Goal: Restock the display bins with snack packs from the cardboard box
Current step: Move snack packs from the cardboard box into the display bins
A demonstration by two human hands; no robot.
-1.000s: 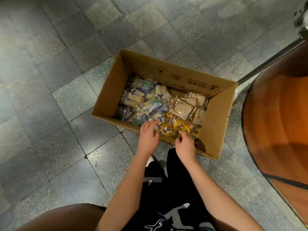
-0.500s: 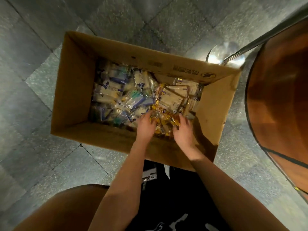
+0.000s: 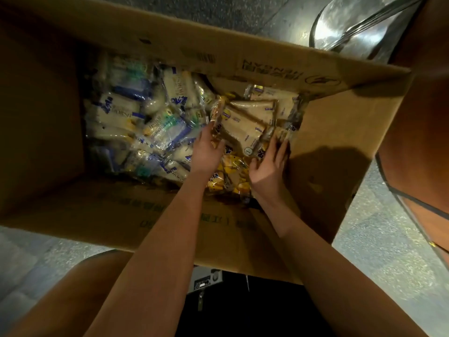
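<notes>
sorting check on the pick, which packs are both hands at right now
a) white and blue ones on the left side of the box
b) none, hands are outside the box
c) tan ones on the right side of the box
c: the left hand and right hand flank the tan packs inside the cardboard box, right of the white and blue packs.

A shop: cardboard box (image 3: 340, 147) full of snack packs (image 3: 170, 127).

Bare forearms (image 3: 155, 239) and a bare knee (image 3: 73, 288) show above black clothing (image 3: 255, 310) bearing a small grey clip (image 3: 206, 280).
</notes>
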